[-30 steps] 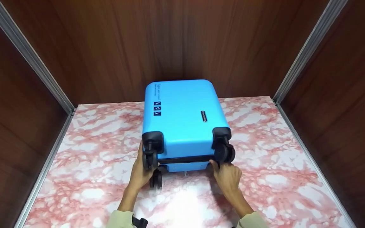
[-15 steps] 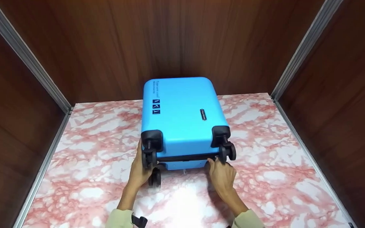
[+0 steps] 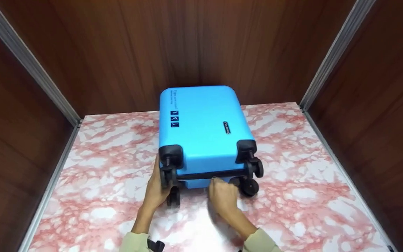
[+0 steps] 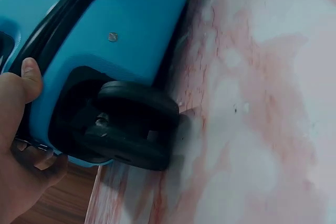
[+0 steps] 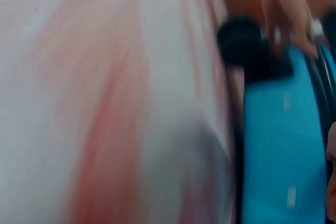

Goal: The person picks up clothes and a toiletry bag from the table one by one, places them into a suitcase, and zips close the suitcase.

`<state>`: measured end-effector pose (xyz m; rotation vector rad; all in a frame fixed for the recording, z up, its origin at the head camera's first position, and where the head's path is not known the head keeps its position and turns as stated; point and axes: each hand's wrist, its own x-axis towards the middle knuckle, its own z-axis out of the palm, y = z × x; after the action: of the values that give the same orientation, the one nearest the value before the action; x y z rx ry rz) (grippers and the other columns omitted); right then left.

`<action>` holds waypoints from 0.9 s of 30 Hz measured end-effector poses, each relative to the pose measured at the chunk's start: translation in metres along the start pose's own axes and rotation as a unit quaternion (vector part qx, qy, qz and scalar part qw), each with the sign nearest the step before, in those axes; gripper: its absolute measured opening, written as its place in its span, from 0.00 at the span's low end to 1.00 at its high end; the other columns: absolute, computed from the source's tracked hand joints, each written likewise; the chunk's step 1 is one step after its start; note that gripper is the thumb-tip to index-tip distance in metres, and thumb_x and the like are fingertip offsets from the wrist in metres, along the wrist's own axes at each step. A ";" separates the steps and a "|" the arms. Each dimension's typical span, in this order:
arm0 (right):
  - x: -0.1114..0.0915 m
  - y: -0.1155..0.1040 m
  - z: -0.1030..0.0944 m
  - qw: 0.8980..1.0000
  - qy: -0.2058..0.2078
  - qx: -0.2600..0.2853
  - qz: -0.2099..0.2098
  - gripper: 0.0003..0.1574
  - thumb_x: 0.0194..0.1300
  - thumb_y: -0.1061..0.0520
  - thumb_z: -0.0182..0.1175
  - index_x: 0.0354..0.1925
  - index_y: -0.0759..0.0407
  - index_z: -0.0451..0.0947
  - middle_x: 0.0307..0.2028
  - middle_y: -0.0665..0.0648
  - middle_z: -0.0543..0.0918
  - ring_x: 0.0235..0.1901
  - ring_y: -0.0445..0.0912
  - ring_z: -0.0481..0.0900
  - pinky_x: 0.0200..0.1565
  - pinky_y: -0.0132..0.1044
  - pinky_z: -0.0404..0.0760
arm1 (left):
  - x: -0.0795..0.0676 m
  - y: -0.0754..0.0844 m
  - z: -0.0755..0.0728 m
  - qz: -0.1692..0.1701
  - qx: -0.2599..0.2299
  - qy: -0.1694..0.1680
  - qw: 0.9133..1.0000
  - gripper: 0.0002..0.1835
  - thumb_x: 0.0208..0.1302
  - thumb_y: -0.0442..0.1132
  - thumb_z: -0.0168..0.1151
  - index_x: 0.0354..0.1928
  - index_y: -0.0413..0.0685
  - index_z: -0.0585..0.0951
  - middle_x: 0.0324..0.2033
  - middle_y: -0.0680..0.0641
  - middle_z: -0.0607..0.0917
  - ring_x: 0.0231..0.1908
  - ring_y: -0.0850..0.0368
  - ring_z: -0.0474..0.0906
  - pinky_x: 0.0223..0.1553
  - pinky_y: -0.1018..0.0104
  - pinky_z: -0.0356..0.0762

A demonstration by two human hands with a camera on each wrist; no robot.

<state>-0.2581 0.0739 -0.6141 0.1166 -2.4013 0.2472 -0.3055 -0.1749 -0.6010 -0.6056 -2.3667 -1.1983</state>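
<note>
A bright blue hard-shell suitcase [image 3: 205, 119] lies flat, its wheeled end toward me and a black zipper [image 3: 201, 174] running across that end. My left hand [image 3: 156, 187] grips the near left corner; in the left wrist view its thumb [image 4: 31, 77] lies by the zipper and its fingers curl round the side. Beside it is a black caster wheel [image 4: 136, 124]. My right hand [image 3: 224, 196] has its fingers curled at the middle of the zipper, pinching there; the zipper pull is hidden by the fingers. The right wrist view is blurred and shows the fingers only at its edge.
Black casters [image 3: 248, 187] stick out at the right corner. The suitcase rests on a pink-and-white marbled surface [image 3: 303, 196], close to a dark wooden back panel [image 3: 201, 42]. Wooden side panels with metal corner strips [image 3: 334, 56] stand left and right.
My right hand has slid left along the zipper from the right caster to the middle, uncovering the lower right wheel. My left hand keeps its grip, and the suitcase has barely shifted.
</note>
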 end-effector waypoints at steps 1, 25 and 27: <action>0.000 -0.005 -0.001 1.000 -0.016 0.019 0.002 0.19 0.64 0.53 0.60 0.18 0.55 0.70 0.09 0.50 0.69 0.08 0.47 0.70 0.10 0.39 0.66 | 0.000 0.000 0.001 -0.001 -0.002 -0.004 1.000 0.56 0.49 0.23 0.66 0.79 0.41 0.45 0.71 0.30 0.65 0.56 0.33 0.78 0.50 0.39 0.79; 0.008 -0.015 -0.022 0.987 -0.084 0.136 -0.017 0.18 0.69 0.58 0.60 0.22 0.55 0.68 0.10 0.54 0.74 0.14 0.55 0.78 0.15 0.46 0.74 | -0.002 0.001 -0.011 -0.060 -0.052 -0.004 0.997 0.47 0.55 0.21 0.67 0.75 0.32 0.56 0.59 0.29 0.79 0.54 0.34 0.80 0.53 0.47 0.80; 0.007 -0.020 -0.020 0.986 -0.079 0.141 -0.027 0.17 0.68 0.59 0.61 0.22 0.56 0.70 0.10 0.55 0.75 0.13 0.55 0.78 0.15 0.46 0.74 | -0.002 0.002 -0.011 -0.056 -0.052 -0.002 0.997 0.47 0.55 0.20 0.67 0.75 0.31 0.56 0.58 0.29 0.80 0.54 0.34 0.81 0.53 0.47 0.80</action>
<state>-0.2476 0.0585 -0.5915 0.3434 -2.5028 0.5713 -0.3008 -0.1831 -0.5951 -0.5148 -2.3810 -1.3768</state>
